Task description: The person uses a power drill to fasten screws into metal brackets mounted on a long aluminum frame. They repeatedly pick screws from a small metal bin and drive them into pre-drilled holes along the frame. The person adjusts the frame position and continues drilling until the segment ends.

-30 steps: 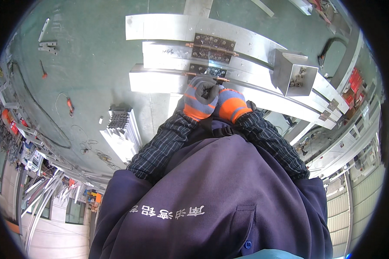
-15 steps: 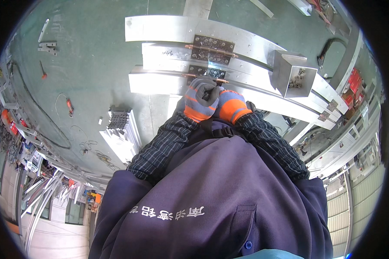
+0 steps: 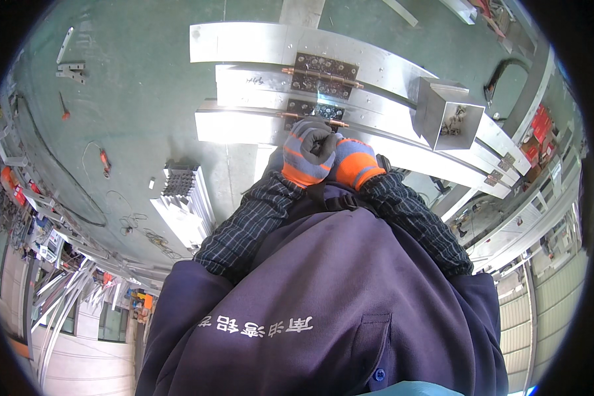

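Observation:
Both hands wear grey-and-orange work gloves and meet at the near edge of a dark hinge [image 3: 302, 107] with a copper-coloured pin. My left hand [image 3: 307, 150] is closed, its fingers curled over beside the hinge; what it grips is hidden. Pressed up against it, my right hand [image 3: 355, 161] has its fingers drawn in, mostly covered by the left glove, and anything in them is out of sight. The hinge lies across silver metal profiles [image 3: 244, 127]. Just beyond, a second dark hinge [image 3: 325, 74] with screws in its leaves joins the farther profiles [image 3: 244, 43].
A square metal box [image 3: 457, 125] holding small fasteners stands on the profiles to the right. Smaller hinges [image 3: 506, 162] sit at their right end. Stacked profiles [image 3: 185, 198] lie at the left on the green floor, with a cable [image 3: 153, 239] and an orange-handled tool [image 3: 105, 162] farther left.

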{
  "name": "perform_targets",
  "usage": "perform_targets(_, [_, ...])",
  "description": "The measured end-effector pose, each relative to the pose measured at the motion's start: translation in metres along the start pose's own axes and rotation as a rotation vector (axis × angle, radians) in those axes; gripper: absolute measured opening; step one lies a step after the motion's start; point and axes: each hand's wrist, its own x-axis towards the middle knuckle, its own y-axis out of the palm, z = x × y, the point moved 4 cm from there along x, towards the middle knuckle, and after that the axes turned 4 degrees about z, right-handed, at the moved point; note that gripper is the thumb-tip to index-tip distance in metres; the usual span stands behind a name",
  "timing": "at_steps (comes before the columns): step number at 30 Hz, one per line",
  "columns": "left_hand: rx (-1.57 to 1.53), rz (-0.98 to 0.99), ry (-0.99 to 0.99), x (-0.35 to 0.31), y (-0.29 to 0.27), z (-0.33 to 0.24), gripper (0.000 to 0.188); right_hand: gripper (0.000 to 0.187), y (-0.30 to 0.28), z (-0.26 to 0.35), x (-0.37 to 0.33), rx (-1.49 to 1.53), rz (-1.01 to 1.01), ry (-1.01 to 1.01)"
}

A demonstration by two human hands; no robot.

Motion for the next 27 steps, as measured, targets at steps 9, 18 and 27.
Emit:
perform_targets(9, [-0.004,-0.023,-0.012,0.0008,0.0012,-0.0025,0.019,0.063,0.0010,-0.0015,-0.0015,-0.015,0.021,0.014])
perform_targets(18, [0.000,-0.002,0.006,-0.0001,0.0020,-0.0033,0.016,0.062,0.0025,-0.0028,0.0003,-0.026,0.056,0.034])
perform_targets(27, [-0.009,0.003,0.007,-0.0003,0.0030,-0.0025,0.017,0.059,0.0029,-0.0039,0.0009,-0.012,0.065,0.045])
